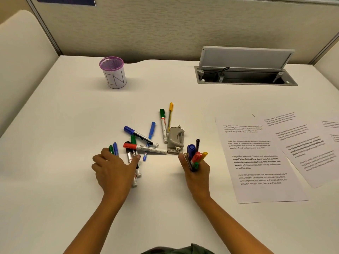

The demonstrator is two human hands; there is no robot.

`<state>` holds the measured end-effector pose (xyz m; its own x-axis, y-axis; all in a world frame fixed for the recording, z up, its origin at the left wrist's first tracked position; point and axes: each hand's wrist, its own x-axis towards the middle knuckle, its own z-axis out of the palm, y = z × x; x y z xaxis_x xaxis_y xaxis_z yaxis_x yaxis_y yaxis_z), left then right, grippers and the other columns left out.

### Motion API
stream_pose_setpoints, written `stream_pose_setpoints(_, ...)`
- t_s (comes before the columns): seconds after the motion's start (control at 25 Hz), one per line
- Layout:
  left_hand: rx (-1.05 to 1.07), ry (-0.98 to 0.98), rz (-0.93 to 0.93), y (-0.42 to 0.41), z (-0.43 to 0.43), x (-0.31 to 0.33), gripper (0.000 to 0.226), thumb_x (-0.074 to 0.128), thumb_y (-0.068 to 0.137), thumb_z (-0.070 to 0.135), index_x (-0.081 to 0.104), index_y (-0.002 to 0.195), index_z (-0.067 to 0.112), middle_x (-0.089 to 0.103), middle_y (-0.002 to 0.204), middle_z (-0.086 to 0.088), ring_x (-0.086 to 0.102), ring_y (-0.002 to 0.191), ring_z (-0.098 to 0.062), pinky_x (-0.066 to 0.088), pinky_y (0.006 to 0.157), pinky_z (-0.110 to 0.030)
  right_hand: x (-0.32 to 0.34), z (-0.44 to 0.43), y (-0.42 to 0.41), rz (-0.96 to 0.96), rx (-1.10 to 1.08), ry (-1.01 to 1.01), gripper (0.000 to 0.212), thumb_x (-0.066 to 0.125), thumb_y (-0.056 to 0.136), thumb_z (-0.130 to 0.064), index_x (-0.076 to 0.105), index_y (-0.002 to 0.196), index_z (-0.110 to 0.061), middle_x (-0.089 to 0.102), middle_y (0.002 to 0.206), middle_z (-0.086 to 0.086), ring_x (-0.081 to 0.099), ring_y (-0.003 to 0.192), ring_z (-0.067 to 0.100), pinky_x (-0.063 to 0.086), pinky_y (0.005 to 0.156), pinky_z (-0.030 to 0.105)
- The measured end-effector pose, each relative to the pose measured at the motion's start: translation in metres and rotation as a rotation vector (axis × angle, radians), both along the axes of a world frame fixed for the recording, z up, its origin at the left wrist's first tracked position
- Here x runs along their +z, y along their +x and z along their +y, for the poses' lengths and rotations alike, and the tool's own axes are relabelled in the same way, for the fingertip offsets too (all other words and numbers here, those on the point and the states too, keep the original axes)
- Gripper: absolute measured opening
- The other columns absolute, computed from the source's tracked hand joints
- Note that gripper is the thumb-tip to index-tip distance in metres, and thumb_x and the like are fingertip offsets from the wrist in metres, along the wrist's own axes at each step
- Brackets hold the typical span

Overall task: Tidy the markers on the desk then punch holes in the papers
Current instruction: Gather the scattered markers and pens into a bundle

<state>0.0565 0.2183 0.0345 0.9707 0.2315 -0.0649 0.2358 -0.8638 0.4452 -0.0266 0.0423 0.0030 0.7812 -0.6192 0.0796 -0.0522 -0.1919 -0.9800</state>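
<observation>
Markers point(146, 149) are maybe halfway tidied, judging by the head cam feed I'm running this from. My right hand point(197, 168) is wrapped tight around a bundle point(194, 154) of them, caps up: blue, red, yellow, green and a dark one. It sits just beside the near corner of the hole punch point(175, 141). My left hand point(113, 167) is down on the desk point(73, 116), fingers curled over a green and blue pair point(113, 147), with the thumb stretched out against a black marker point(131, 154).

What's left: a red-capped one, a blue-capped one point(141, 136), a green-capped one point(162, 125), a yellow pen point(170, 114) and a blue pen point(150, 133) lie jumbled between my hands and up past the punch. The purple mesh cup point(113, 73) stands well apart at the back left, and nothing pokes out of it, so I reckon none have gone in yet.

The papers point(256, 162) are overlapped on the right, untouched as far as I can see. No punching has started.
</observation>
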Motion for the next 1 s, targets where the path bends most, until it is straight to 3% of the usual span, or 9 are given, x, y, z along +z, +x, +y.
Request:
stream_pose_setpoints(0.08, 0.009, -0.009, 0.048, 0.002, -0.002, -0.003, 0.096, 0.074, 0.065, 0.059, 0.034, 0.127, -0.003, 0.041, 0.125, -0.024, 0.043, 0.108, -0.037, 0.045, 0.083, -0.042, 0.001, 0.001, 0.001, 0.012, 0.007, -0.040, 0.027, 0.061, 0.074, -0.047, 0.045, 0.064, -0.027, 0.053, 0.051, -0.021, 0.043, 0.050, 0.001, 0.034, 0.051, 0.006)
stream_pose_setpoints(0.2, 0.015, -0.020, 0.104, 0.004, -0.006, -0.006, 0.091, 0.074, 0.068, 0.056, 0.035, 0.126, -0.003, 0.041, 0.125, -0.022, 0.045, 0.109, -0.035, 0.046, 0.082, -0.040, 0.000, 0.001, 0.002, 0.013, 0.008, -0.076, 0.041, 0.059, 0.075, -0.050, 0.046, 0.064, -0.013, 0.042, 0.051, -0.014, 0.036, 0.050, 0.003, 0.031, 0.048, 0.008)
stream_pose_setpoints(0.48, -0.006, 0.064, 0.153, 0.014, -0.010, -0.003, 0.051, 0.062, 0.087, 0.027, 0.040, 0.120, -0.005, 0.049, 0.122, -0.024, 0.051, 0.107, -0.035, 0.045, 0.083, -0.039, -0.003, 0.001, 0.004, 0.000, 0.024, -0.085, 0.041, 0.059, 0.074, -0.052, 0.049, 0.066, -0.013, 0.044, 0.049, -0.015, 0.039, 0.049, 0.003, 0.032, 0.048, 0.008)
stream_pose_setpoints(0.68, -0.044, 0.100, 0.123, 0.013, -0.010, -0.003, 0.032, 0.048, 0.094, 0.009, 0.040, 0.120, -0.006, 0.049, 0.121, -0.025, 0.053, 0.106, -0.035, 0.046, 0.080, -0.037, -0.010, 0.001, 0.004, -0.046, 0.019, -0.149, 0.064, 0.054, 0.075, -0.067, 0.056, 0.073, -0.003, 0.045, 0.055, -0.010, 0.037, 0.052, 0.007, 0.030, 0.048, 0.010)
stream_pose_setpoints(0.72, -0.051, 0.085, 0.129, 0.014, -0.009, -0.003, 0.032, 0.048, 0.094, 0.010, 0.040, 0.121, -0.006, 0.049, 0.121, -0.025, 0.053, 0.106, -0.035, 0.046, 0.080, -0.038, -0.009, 0.002, 0.004, -0.049, 0.019, -0.169, 0.055, 0.056, 0.078, -0.066, 0.056, 0.073, -0.011, 0.046, 0.056, -0.012, 0.037, 0.052, 0.007, 0.030, 0.049, 0.010)
stream_pose_setpoints(0.8, -0.033, -0.018, 0.161, 0.017, -0.006, -0.001, 0.033, 0.050, 0.094, 0.013, 0.040, 0.119, -0.006, 0.052, 0.119, -0.026, 0.055, 0.103, -0.039, 0.045, 0.077, -0.041, -0.007, 0.002, 0.005, -0.065, 0.064, -0.246, 0.021, 0.064, 0.083, -0.042, 0.050, 0.069, -0.034, 0.050, 0.060, -0.020, 0.041, 0.054, 0.002, 0.031, 0.051, 0.006)
stream_pose_setpoints(0.84, -0.012, -0.099, 0.182, 0.019, -0.003, 0.000, 0.032, 0.051, 0.094, 0.014, 0.040, 0.118, -0.005, 0.054, 0.117, -0.026, 0.057, 0.100, -0.040, 0.045, 0.074, -0.042, -0.006, 0.002, 0.007, -0.083, 0.094, -0.312, 0.027, 0.067, 0.083, -0.029, 0.046, 0.070, -0.041, 0.052, 0.064, -0.024, 0.043, 0.056, -0.001, 0.031, 0.053, 0.004)
stream_pose_setpoints(0.92, -0.003, -0.257, 0.223, 0.022, 0.003, 0.000, 0.029, 0.051, 0.094, 0.017, 0.039, 0.111, -0.003, 0.058, 0.112, -0.027, 0.058, 0.089, -0.040, 0.042, 0.067, -0.039, -0.005, 0.004, 0.010, -0.064, 0.158, -0.402, 0.029, 0.071, 0.082, -0.021, 0.052, 0.079, -0.043, 0.057, 0.072, -0.024, 0.051, 0.063, -0.004, 0.035, 0.057, 0.005)
stream_pose_setpoints(1.0, -0.027, -0.366, 0.264, 0.023, 0.008, -0.002, 0.022, 0.048, 0.095, 0.018, 0.034, 0.103, 0.002, 0.058, 0.103, -0.026, 0.055, 0.078, -0.036, 0.043, 0.063, -0.035, 0.001, 0.009, 0.015, -0.018, 0.266, -0.483, 0.020, 0.074, 0.080, -0.030, 0.060, 0.094, -0.032, 0.065, 0.083, -0.014, 0.059, 0.071, 0.002, 0.047, 0.061, 0.018)
